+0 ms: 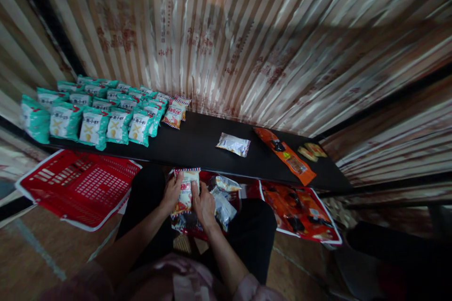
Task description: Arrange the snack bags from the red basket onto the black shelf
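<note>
At the near edge of the black tabletop [197, 146], left hand [172, 193] and right hand [204, 204] gripped one snack packet [185, 193] between them. Moving room ran between two similar packets [173, 115] and one white packet [233, 145]. Pleated, printed curtains [212, 56] hung behind.

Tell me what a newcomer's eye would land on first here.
Probably the teal-and-white packets standing in rows at the left end of the black shelf, with the red basket below. Next, the long orange packet lying toward the shelf's right end. Nearer, the left hand and right hand hold a pale packet.
</note>
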Motion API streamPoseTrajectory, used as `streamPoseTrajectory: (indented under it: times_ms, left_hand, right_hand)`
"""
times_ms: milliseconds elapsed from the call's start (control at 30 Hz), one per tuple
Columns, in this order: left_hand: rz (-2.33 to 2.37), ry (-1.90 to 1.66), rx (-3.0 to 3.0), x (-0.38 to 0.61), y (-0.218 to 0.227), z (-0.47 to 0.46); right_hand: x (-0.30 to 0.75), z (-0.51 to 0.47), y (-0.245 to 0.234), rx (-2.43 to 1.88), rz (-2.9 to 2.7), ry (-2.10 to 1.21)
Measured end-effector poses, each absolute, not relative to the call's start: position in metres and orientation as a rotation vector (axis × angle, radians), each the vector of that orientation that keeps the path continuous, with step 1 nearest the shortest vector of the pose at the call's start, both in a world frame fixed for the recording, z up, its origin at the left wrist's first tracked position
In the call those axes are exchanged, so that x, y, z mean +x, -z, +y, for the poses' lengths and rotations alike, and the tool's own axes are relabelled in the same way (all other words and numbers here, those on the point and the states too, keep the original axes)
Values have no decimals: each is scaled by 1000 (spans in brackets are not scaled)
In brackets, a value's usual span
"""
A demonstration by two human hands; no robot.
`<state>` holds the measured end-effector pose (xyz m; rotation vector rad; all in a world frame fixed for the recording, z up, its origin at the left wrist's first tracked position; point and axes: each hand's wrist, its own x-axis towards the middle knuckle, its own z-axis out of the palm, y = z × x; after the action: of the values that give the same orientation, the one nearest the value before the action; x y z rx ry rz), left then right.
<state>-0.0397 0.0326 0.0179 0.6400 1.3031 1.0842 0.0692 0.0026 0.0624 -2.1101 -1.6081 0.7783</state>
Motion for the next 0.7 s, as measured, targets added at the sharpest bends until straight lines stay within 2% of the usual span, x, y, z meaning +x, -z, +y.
streamPoseTrajectory:
  times_ms: [200, 700]
  left_hand:
    - [1193, -943, 698, -44, -37, 41]
    - [871, -883, 703, -54, -63, 27]
  right_hand:
    - [73, 3, -57, -1915, -1555, -869]
    - [84, 28, -58, -1956, -1485, -737]
